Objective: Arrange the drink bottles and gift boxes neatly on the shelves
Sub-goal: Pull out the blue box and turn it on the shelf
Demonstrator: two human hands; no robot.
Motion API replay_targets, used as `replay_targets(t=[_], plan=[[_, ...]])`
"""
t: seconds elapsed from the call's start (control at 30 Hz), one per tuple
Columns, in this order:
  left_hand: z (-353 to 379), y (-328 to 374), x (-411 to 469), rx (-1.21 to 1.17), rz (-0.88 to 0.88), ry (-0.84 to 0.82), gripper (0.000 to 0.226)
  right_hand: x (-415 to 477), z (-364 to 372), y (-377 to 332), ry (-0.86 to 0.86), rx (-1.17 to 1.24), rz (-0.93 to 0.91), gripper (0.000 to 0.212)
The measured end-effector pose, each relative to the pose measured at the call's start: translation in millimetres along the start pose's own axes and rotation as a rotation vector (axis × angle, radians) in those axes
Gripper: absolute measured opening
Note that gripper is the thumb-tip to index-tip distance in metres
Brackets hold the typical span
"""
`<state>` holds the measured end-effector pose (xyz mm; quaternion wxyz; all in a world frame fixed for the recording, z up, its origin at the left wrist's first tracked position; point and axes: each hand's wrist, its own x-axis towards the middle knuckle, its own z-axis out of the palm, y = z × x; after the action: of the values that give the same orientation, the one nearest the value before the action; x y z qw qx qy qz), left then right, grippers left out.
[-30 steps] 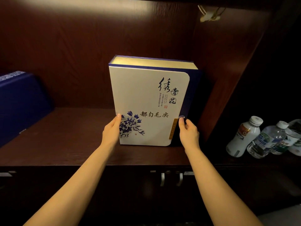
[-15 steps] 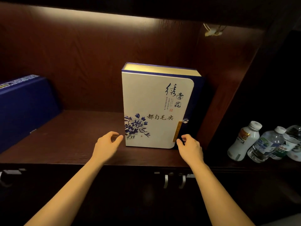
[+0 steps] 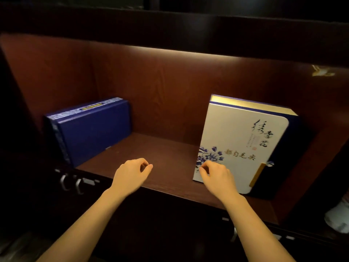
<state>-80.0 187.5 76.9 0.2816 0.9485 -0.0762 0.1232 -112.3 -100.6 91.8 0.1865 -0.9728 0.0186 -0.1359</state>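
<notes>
A white gift box [image 3: 243,140] with blue flowers and dark lettering stands upright at the right end of the dark wooden shelf [image 3: 162,157], against the side wall. A dark blue gift box [image 3: 90,129] stands tilted at the shelf's left end. My left hand [image 3: 132,174] hovers over the shelf's front edge, between the two boxes, fingers loosely curled and holding nothing. My right hand [image 3: 217,176] is in front of the white box's lower left corner, fingers curled, holding nothing. Whether it touches the box is unclear.
Metal cabinet handles [image 3: 71,183] sit below the shelf at the left. A white bottle [image 3: 339,216] shows partly at the right edge, on a lower surface beyond the shelf's side wall. A small pale fitting [image 3: 322,70] hangs at the upper right.
Both hands have let go of the white box and drawn back toward the shelf's front. My view has swung left, so the blue box shows fully and most bottles have left the frame.
</notes>
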Motion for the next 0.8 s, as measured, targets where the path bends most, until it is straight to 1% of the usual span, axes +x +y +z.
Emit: replay_targets(t=[0.17, 0.27, 0.47, 0.67, 0.8], plan=[[-42.3, -36.3, -16.1, 0.012, -0.073, 0.1, 0.025, 8.4, 15.6, -62.8, 0.027, 0.083, -0.135, 0.018], [-65.9, -59.2, -25.8, 0.014, -0.14, 0.157, 0.024, 13.5, 25.5, -98.6, 0.029, 0.192, -0.192, 0.016], [-100.4, -99.9, -32.8, -0.018, -0.257, 0.279, 0.021, 34.3, 44.7, -157.1, 0.07, 0.322, -0.286, 0.012], [-125.4, -132.8, -10.2, -0.097, -0.33, 0.403, 0.013, 69.9, 64.5, -204.8, 0.041, 0.489, -0.302, 0.009], [-132.2, -154.5, 14.8, -0.112, -0.321, 0.485, 0.01, 104.5, 87.0, -227.1, 0.013, 0.575, -0.302, 0.012]])
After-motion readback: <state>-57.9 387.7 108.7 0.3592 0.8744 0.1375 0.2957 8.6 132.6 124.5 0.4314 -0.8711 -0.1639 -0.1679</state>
